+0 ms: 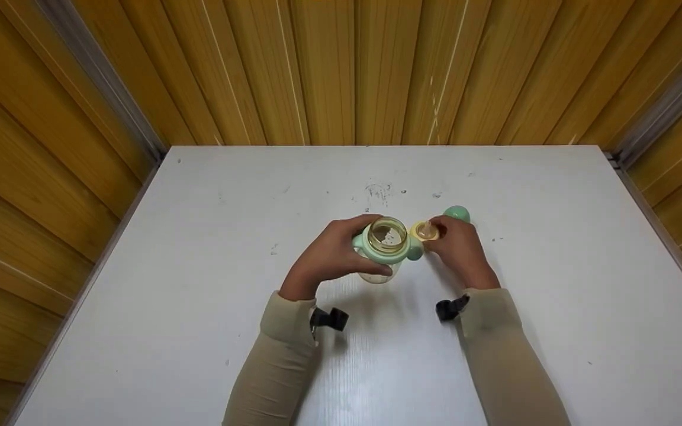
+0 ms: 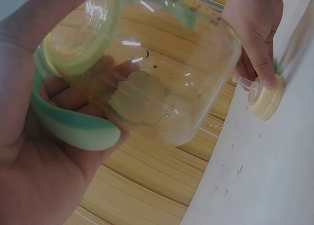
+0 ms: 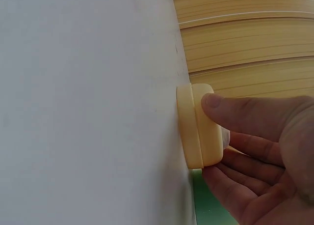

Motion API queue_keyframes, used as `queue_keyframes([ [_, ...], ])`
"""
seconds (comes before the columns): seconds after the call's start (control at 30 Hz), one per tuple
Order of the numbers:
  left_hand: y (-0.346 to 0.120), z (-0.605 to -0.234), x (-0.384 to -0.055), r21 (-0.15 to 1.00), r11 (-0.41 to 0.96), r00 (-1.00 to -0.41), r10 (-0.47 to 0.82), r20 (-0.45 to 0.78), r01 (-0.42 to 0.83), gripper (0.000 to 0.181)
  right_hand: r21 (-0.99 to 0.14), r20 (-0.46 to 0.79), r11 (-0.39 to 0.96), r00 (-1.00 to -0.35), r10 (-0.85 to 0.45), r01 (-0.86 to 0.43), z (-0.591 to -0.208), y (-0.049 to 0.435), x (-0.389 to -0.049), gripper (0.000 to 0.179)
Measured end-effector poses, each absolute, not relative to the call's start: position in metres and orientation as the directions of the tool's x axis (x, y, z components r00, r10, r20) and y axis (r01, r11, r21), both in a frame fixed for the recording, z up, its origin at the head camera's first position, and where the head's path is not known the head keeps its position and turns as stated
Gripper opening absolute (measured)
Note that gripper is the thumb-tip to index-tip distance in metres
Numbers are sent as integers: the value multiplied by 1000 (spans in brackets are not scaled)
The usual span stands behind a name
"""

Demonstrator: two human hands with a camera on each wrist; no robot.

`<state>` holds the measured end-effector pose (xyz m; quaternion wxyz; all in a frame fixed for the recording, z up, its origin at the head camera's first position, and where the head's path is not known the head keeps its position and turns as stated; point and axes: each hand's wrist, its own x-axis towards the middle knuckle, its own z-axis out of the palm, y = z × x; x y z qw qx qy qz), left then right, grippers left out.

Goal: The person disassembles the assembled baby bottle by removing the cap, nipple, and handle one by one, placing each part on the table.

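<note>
My left hand [image 1: 338, 251] grips a clear baby bottle [image 1: 379, 275] with a green handled collar [image 1: 383, 255]. The bottle's mouth is uncovered and faces up toward the head camera. In the left wrist view, one green handle [image 2: 78, 129] curves past the palm, and the bottle [image 2: 171, 87] has a printed pattern on its wall. Right of the bottle, my right hand [image 1: 461, 248] pinches a yellow ring with a clear nipple [image 1: 425, 229] between thumb and fingers. In the right wrist view, the yellow ring [image 3: 200, 126] sits against the white tabletop.
Just beyond the right hand, a green rounded piece [image 1: 456, 213], partly hidden, stands on the white table [image 1: 228, 195]. Wood-patterned panels [image 1: 317, 71] rise behind the table's far edge and along both sides. Black straps with small mounts [image 1: 332, 319] are on both wrists.
</note>
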<state>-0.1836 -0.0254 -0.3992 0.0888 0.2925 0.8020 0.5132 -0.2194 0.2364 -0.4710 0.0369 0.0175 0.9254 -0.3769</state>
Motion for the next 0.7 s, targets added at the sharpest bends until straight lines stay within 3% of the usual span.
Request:
queue_keyframes([
  [0.7,-27,-400,-184,876,299,-817,553,164,378,72,-686,-128,724,-992,-14,78,-466,237,-220,56],
])
